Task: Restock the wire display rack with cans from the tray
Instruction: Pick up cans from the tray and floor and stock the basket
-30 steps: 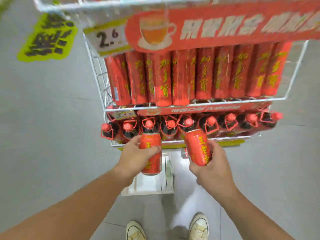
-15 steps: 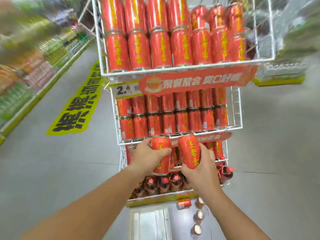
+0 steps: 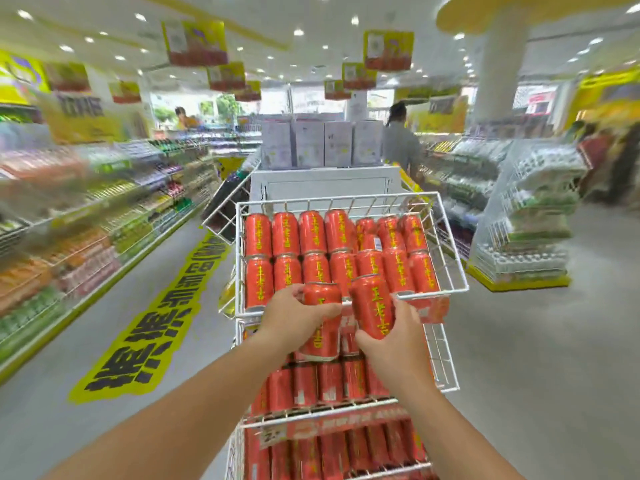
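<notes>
While the aisle shelves [image 3: 104, 216] on either side smear into blur and their goods cannot be read, the lower tiers of the wire display rack [image 3: 445, 358] are partly hidden behind my forearms and cut off at the bottom edge. My left hand [image 3: 294, 318] is wrapped round a red can [image 3: 320, 336], fingers curled over its upper half, so most of its yellow lettering is covered. My right hand [image 3: 398, 337] grips a second red can [image 3: 372, 306] from below and the side, fingers hooked round its lower part; that can leans a little to the left, top rim up. Both cans are held side by side, perhaps touching, though I cannot tell at this angle, just in front of the top basket [image 3: 346, 199] at its front rail. Behind them the stocked cans [image 3: 287, 233] stand in two rows inside that basket, the right-hand ones less tidy. My left can hangs lower than the right one, overlapping the red price strip [image 3: 433, 308] and the tier beneath.
</notes>
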`<state>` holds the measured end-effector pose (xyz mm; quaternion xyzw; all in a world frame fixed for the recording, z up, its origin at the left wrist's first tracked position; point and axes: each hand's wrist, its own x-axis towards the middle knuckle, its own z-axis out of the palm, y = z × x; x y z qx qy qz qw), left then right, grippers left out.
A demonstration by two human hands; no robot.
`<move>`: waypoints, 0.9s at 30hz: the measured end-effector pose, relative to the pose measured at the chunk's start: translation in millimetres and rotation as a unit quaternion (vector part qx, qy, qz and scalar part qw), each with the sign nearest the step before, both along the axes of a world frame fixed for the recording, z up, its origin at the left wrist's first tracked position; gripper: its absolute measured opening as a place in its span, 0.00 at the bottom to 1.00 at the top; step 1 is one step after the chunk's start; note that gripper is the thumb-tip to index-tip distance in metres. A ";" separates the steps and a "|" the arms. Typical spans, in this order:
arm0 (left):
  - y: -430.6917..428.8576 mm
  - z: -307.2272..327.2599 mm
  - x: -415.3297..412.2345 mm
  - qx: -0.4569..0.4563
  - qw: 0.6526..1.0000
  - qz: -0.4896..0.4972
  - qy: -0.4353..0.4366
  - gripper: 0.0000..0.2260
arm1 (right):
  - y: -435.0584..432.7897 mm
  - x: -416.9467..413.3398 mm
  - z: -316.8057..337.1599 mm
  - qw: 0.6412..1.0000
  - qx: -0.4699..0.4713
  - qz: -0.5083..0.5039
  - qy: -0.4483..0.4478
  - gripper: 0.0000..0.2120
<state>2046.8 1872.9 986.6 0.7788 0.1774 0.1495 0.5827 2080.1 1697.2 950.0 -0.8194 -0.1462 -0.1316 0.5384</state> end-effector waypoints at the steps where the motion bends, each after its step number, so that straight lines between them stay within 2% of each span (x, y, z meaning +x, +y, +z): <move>1: 1.2 9.0 9.4 0.010 1.000 0.008 -0.005 0.34 | -0.4 9.4 6.9 1.000 0.004 0.009 0.007 0.39; 3: 2.1 26.8 29.5 0.025 0.999 0.017 -0.017 0.40 | -1.2 29.7 20.0 1.000 0.013 0.024 0.013 0.41; 8: -8.0 74.2 88.2 0.092 0.993 0.056 -0.044 0.41 | -10.0 99.5 44.0 0.999 0.027 0.039 0.005 0.41; 10: -13.8 88.4 116.2 0.102 0.991 0.068 -0.052 0.38 | -14.5 131.1 51.4 0.999 0.032 0.034 0.003 0.41; 12: -18.9 98.7 145.7 0.111 0.989 0.082 -0.049 0.32 | -18.6 162.6 58.7 0.999 0.031 0.026 0.006 0.40; 14: -20.3 103.1 174.4 0.126 0.987 0.090 -0.035 0.26 | -21.3 191.6 64.5 0.999 0.027 0.028 0.009 0.35; 17: -18.4 103.7 211.6 0.126 0.987 0.098 -0.032 0.32 | -21.9 230.9 67.7 0.999 0.028 0.033 0.011 0.25; 18: -17.6 102.9 220.8 0.133 0.986 0.099 -0.027 0.33 | -20.8 241.2 68.4 0.999 0.031 0.037 0.011 0.24; 23: -16.2 92.2 252.6 0.198 0.975 0.103 0.012 0.28 | -10.8 275.2 66.3 0.999 0.005 0.041 0.011 0.34; 27: -16.1 79.3 264.1 0.292 0.949 0.121 0.015 0.32 | -0.3 291.0 56.8 0.998 0.012 0.056 0.021 0.31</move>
